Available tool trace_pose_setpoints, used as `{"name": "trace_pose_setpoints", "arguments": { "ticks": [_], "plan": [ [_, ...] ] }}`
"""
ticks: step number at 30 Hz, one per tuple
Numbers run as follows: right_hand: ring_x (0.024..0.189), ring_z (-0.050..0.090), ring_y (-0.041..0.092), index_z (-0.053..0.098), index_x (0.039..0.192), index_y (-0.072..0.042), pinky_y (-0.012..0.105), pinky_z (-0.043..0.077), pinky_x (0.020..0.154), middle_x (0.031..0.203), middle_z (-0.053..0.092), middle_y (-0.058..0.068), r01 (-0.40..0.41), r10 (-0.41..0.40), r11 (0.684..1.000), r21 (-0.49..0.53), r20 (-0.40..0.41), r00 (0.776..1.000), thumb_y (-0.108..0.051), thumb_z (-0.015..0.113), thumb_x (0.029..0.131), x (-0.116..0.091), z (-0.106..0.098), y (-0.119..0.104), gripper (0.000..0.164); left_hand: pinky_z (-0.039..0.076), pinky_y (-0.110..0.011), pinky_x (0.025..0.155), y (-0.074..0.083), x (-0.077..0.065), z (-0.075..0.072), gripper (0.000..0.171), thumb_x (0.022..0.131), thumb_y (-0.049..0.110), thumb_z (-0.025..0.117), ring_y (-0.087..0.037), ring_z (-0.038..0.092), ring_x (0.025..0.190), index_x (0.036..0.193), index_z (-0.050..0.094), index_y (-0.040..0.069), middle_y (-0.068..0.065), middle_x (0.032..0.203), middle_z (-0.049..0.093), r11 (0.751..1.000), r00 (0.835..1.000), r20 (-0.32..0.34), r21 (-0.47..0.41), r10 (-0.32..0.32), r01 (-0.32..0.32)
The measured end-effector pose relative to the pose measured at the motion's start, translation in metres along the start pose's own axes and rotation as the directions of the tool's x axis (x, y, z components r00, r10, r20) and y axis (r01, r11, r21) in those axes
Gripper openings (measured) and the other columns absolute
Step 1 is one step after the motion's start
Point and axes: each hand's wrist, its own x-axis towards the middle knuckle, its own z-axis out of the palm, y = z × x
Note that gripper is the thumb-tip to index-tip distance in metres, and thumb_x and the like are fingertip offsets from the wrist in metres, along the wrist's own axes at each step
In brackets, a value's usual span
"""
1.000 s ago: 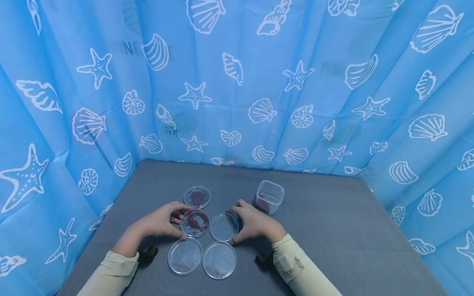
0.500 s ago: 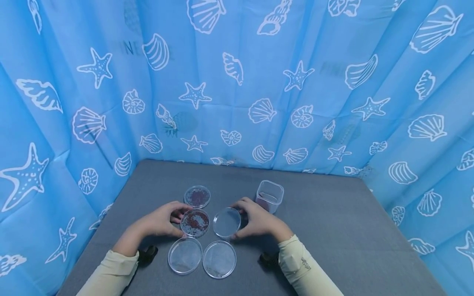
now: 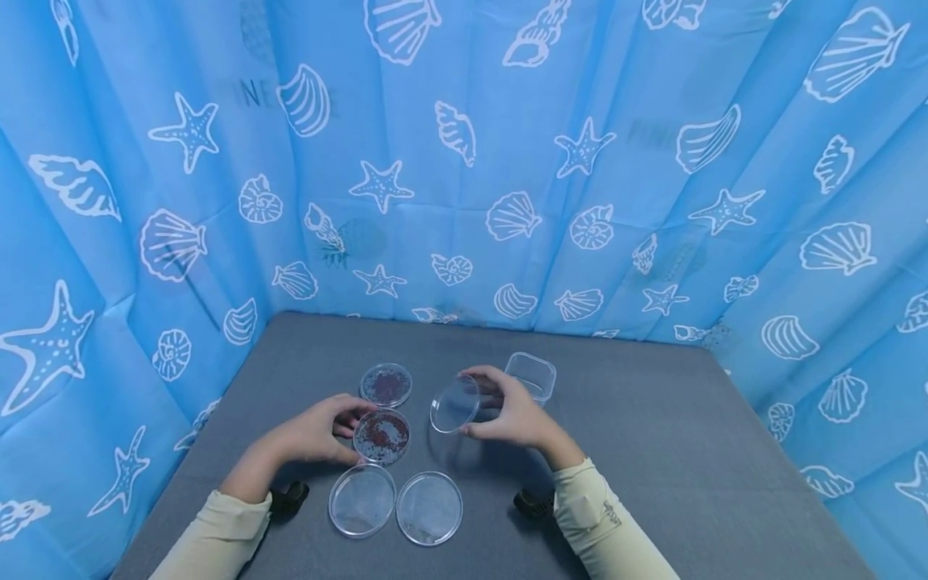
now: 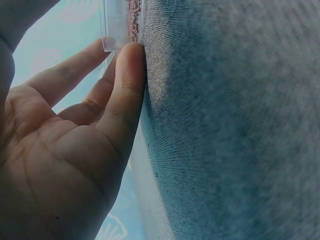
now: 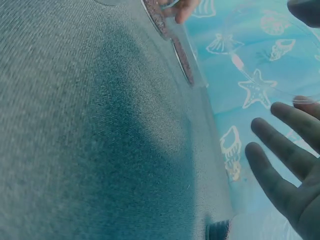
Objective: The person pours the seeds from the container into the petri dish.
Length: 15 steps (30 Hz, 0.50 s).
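In the head view my left hand point(image 3: 319, 431) holds a clear petri dish point(image 3: 382, 437) of reddish-brown granules by its left side. The left wrist view shows thumb and fingers pinching that dish's edge near the cloth. My right hand point(image 3: 515, 415) grips a clear round petri lid or dish point(image 3: 453, 404) by its right rim. It is raised off the table and tilted, with nothing visible in it. Behind the left hand's dish lies another petri dish point(image 3: 387, 384) with granules. Two clear round pieces point(image 3: 362, 501), one of them further right point(image 3: 429, 508), lie in front.
A clear square plastic tub point(image 3: 534, 370) stands behind my right hand, partly hidden by it. Grey cloth point(image 3: 652, 451) covers the table. Blue shell-patterned curtains point(image 3: 464, 201) rise along the back and sides. A dark wrist device point(image 3: 534, 503) shows under the right forearm.
My right hand has lifted the clear round piece from beside the granule dish, moving it up, away and slightly right while tilting it. It now covers part of the tub. The left hand stays put.
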Motion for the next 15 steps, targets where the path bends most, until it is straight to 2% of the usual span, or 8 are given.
{"name": "trace_pose_setpoints", "arguments": {
  "ticks": [7, 11, 15],
  "plan": [
    [0.128, 0.066, 0.038, 0.053, 0.148, -0.005, 0.048, 0.063, 0.096, 0.148, 0.062, 0.015, 0.066, -0.065, 0.998, 0.016, -0.065, 0.996, -0.009, 0.090, 0.079, 0.0002, -0.0006, -0.0001, 0.078, 0.062, -0.032, 0.100, -0.0018, 0.0007, 0.0005, 0.085, 0.077, 0.018, 0.096, -0.028, 0.062, 0.119, 0.150, 0.056, 0.005, -0.017, 0.137, 0.058, 1.000, 1.000, 0.000, 0.011, -0.017, 0.017],
    [0.132, 0.060, 0.043, 0.052, 0.145, -0.004, 0.059, 0.061, 0.099, 0.149, 0.060, 0.016, 0.115, -0.112, 0.992, 0.045, -0.068, 0.991, -0.010, 0.089, 0.079, -0.0002, -0.0013, 0.0008, 0.076, 0.062, -0.030, 0.100, -0.0024, 0.0012, 0.0003, 0.084, 0.077, 0.019, 0.096, -0.027, 0.062, 0.119, 0.150, 0.056, 0.006, -0.015, 0.136, 0.058, 1.000, 1.000, -0.002, 0.010, -0.023, 0.023],
    [0.138, 0.056, 0.048, 0.047, 0.144, -0.001, 0.067, 0.056, 0.104, 0.154, 0.057, 0.019, 0.150, -0.145, 0.983, 0.107, -0.057, 0.988, -0.003, 0.085, 0.080, -0.0007, -0.0012, 0.0026, 0.074, 0.062, -0.028, 0.099, -0.0024, 0.0008, 0.0001, 0.083, 0.076, 0.019, 0.096, -0.026, 0.062, 0.119, 0.149, 0.057, 0.006, -0.014, 0.134, 0.058, 1.000, 1.000, -0.006, 0.015, -0.027, 0.027]
  ]
}}
